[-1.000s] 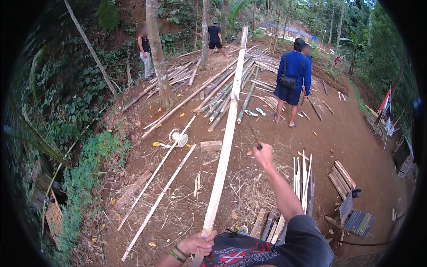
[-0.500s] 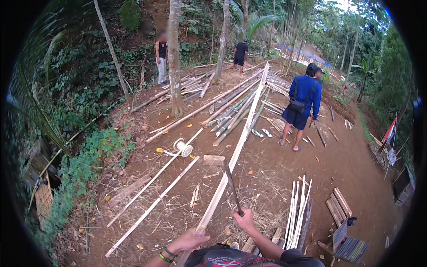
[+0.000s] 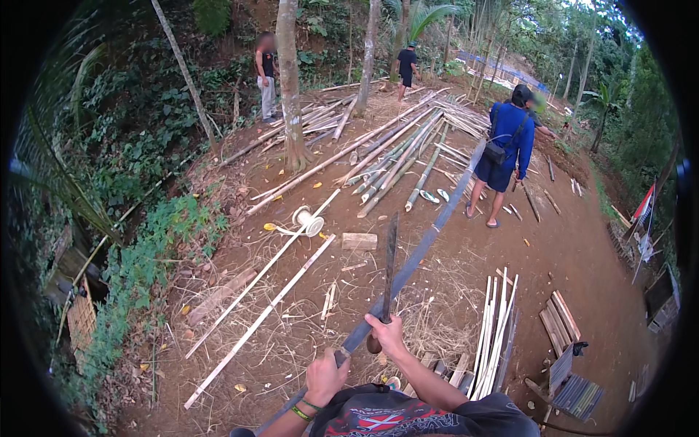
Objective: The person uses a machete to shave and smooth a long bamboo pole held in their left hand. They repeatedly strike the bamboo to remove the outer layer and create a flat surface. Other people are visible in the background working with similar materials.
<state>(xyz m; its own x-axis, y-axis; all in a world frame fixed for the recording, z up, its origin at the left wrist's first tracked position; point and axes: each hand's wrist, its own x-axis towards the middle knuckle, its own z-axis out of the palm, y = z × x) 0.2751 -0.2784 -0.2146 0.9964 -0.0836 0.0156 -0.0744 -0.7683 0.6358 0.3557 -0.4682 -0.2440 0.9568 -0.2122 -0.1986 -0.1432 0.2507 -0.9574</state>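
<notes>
My left hand (image 3: 323, 377) grips the near end of a long bamboo slat (image 3: 426, 242) that runs away from me toward the upper right, its dark side turned up. My right hand (image 3: 386, 336) holds the handle of a long machete (image 3: 390, 256), whose blade points away and lies against the slat. Both hands sit low in the view, just above my patterned dark shirt.
Pale split strips (image 3: 496, 333) lie stacked at right beside short planks (image 3: 561, 326). Two long strips (image 3: 271, 301) and a spool of cord (image 3: 309, 219) lie left. A pile of bamboo poles (image 3: 397, 156) is farther off. A person in blue (image 3: 506, 151) stands ahead; two others stand beyond.
The slat has turned from its pale side to its dark side. My right hand, raised with the machete a second ago, has come down so the blade rests on the slat.
</notes>
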